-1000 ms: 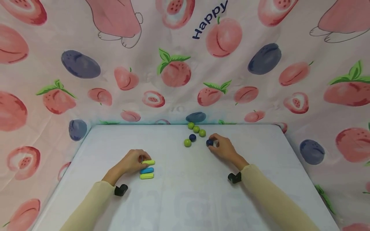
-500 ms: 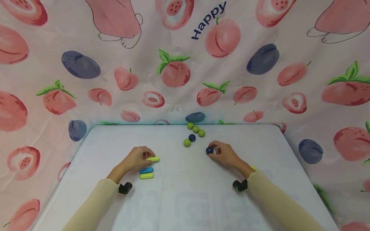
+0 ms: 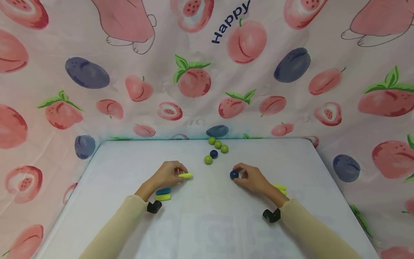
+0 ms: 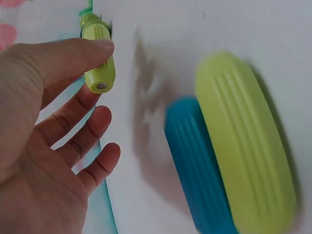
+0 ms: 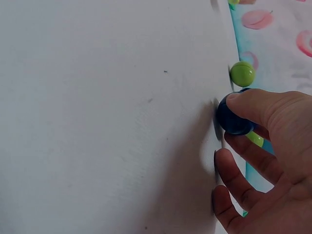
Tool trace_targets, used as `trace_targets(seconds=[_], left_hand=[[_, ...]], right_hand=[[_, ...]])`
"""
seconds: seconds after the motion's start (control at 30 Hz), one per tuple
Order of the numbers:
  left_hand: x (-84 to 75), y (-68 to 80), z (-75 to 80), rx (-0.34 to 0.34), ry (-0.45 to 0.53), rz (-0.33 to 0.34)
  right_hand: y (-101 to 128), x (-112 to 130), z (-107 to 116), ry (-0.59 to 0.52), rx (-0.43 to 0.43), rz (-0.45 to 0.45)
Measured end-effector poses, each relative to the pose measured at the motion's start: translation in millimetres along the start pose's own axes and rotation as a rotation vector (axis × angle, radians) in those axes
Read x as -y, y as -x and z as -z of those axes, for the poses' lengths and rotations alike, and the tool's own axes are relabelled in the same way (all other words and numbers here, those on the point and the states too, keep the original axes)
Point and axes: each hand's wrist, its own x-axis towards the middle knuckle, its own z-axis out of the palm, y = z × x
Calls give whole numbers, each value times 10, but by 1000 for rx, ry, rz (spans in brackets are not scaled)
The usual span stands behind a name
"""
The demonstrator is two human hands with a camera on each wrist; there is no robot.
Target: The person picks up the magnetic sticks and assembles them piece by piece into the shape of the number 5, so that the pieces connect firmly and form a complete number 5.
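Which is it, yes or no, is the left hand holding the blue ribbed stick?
No, the left hand pinches a yellow-green ribbed stick, while the blue ribbed stick lies on the white table.

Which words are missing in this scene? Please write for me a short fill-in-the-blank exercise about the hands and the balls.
1. The right hand holds a ball coloured dark ____.
2. A yellow stick is pinched by the ____.
3. On the table lie exactly ____ green balls.

Missing words: blue; left hand; four.
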Motion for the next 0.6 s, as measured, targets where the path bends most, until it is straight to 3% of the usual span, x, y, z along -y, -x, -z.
trace_targets(seconds=[0.6], left_hand=[[-371, -442, -378, 26, 8, -92]], right_hand=[[66, -39, -9, -6, -12, 48]])
